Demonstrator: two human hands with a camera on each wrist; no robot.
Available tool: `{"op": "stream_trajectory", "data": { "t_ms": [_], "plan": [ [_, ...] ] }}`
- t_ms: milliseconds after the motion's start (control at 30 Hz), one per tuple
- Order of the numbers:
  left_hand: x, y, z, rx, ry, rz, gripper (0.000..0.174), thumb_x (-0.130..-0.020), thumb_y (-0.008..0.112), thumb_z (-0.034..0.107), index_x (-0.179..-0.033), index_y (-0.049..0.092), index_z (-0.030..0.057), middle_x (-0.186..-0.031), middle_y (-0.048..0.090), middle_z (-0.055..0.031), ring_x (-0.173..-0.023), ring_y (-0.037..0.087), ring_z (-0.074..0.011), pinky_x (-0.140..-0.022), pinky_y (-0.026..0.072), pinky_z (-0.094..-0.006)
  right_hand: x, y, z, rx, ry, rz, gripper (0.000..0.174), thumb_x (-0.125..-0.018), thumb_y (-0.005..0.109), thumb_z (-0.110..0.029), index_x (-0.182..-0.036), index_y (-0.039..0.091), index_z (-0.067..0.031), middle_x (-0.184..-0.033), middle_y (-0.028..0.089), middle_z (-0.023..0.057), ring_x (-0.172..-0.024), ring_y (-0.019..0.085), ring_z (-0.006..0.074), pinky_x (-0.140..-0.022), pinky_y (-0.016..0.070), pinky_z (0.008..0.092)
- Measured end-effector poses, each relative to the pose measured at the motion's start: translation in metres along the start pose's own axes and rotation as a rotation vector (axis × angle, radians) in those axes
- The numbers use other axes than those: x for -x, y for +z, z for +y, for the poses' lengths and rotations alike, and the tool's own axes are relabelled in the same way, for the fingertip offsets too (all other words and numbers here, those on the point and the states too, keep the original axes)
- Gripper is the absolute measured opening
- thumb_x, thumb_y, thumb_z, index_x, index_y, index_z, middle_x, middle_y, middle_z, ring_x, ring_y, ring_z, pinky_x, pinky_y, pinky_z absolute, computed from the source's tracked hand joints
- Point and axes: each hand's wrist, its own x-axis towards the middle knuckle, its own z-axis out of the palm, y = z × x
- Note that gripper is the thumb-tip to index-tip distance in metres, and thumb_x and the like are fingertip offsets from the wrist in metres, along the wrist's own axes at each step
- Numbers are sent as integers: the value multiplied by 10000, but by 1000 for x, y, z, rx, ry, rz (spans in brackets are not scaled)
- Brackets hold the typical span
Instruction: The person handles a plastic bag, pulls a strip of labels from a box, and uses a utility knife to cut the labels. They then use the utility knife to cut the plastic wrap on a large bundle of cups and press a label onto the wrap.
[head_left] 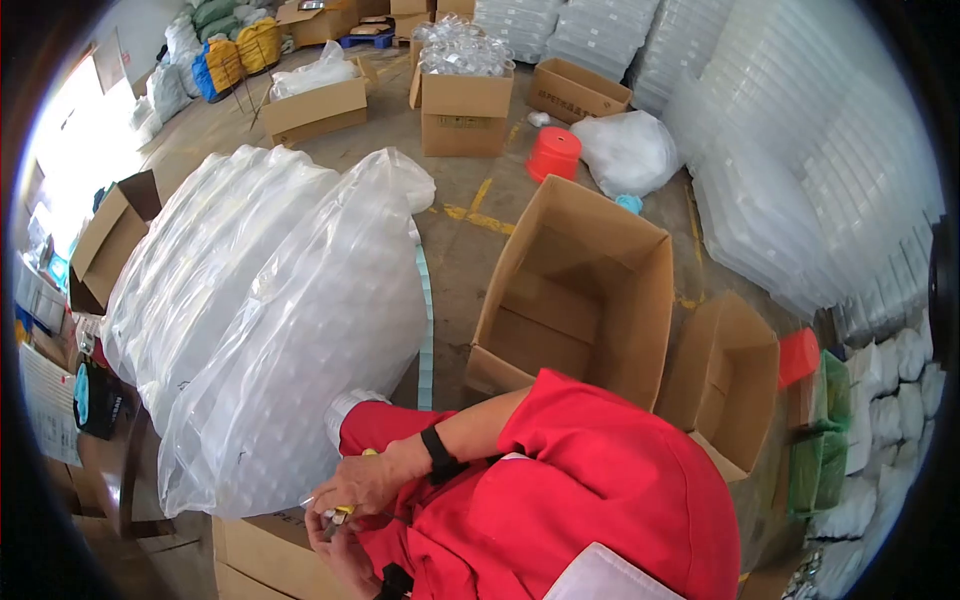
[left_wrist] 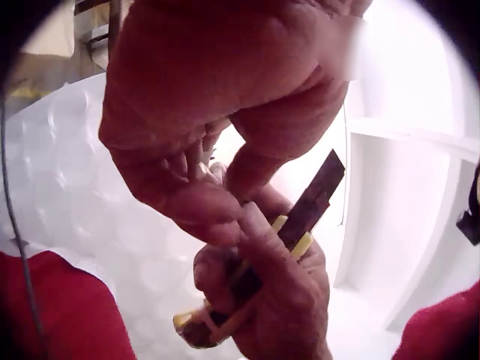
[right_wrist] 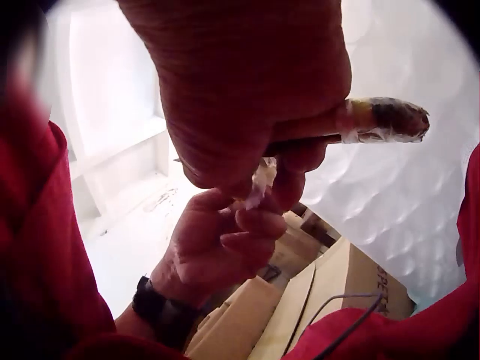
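Observation:
My right hand grips a narrow knife-like tool with a dark flat end and yellow edges. Its taped end sticks out past the curled fingers in the right wrist view. Close below, my left hand has fingers bent and meeting the right fingertips. Between the fingertips is a small clear, shiny piece; which fingers pinch it is partly hidden. Beside both hands stands a big clear plastic bag of pale bumpy items.
A cardboard box lies below the hands. Open, tall cartons stand to the right, with a red bucket behind them. Stacks of clear packed plastic line the right side. Another carton holds clear items at the back.

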Motion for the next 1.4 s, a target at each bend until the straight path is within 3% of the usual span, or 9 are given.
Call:
{"op": "stream_trajectory", "data": {
  "t_ms": [167,300,433,600,700,833,1100,1267,1400],
  "plan": [
    [6,16,8,-124,109,28,632,-913,731,48,-1481,466,-29,-1117,688,-97,-876,685,-168,-708,546,-256,0,-7,1,-32,122,-66,238,-930,673,-210,-1089,587,-56,-974,679,164,-794,691,419,-627,549,488],
    [-3,-3,-2,-196,52,73,588,-920,725,54,-1456,495,-25,-1076,697,-107,-836,680,-157,-685,544,-253,-4,-8,-3,-76,174,-126,216,-938,662,-213,-1083,598,-66,-838,661,153,-807,683,405,-658,528,495],
    [-5,-22,-4,-231,82,23,500,-959,698,83,-1419,530,-18,-1036,697,-111,-765,664,-140,-642,536,-252,-7,-10,0,-196,221,-217,234,-895,693,-197,-1069,625,-55,-901,687,177,-879,673,420,-745,529,503],
    [-6,-18,-5,-306,-47,91,472,-978,687,95,-1408,534,-25,-1040,690,-111,-765,658,-132,-670,541,-248,-8,-10,6,-521,373,-175,199,-962,645,-152,-1140,662,-66,-873,721,130,-747,708,254,-631,541,381],
    [-1,-1,-8,87,-73,-12,501,-979,662,44,-1442,493,-44,-1078,692,-127,-840,677,-145,-749,561,-263,-13,-24,-7,-711,628,-274,196,-963,616,-143,-1132,660,-54,-817,709,91,-658,678,192,-570,532,345],
    [-1,3,-4,-37,101,81,553,-970,626,-35,-1486,426,-60,-1095,704,-127,-941,689,-165,-818,568,-286,-12,-14,-3,-737,676,-260,206,-961,617,-144,-1134,648,-37,-786,691,65,-597,648,168,-532,526,320],
    [-7,4,-8,-146,114,52,583,-995,566,-47,-1537,351,-41,-1227,668,-176,-1083,672,-220,-868,565,-316,-17,-19,1,-785,693,-301,654,-950,596,-137,-1570,391,-95,-786,671,66,-563,619,162,-521,520,314],
    [-4,25,-15,-780,423,249,598,-1038,492,-33,-1599,289,3,-1323,655,-215,-1191,656,-272,-943,553,-360,-14,-16,1,-808,852,-174,713,-959,597,-127,-1617,321,-120,-872,685,75,-565,606,143,-498,506,290],
    [-7,17,-20,-879,309,207,635,-1017,491,-49,-1609,268,7,-1414,605,-235,-1257,633,-298,-975,546,-377,-9,-13,15,-928,886,-95,752,-916,633,-129,-1594,316,-63,-830,672,78,-575,620,153,-486,494,296]
  ]
}}
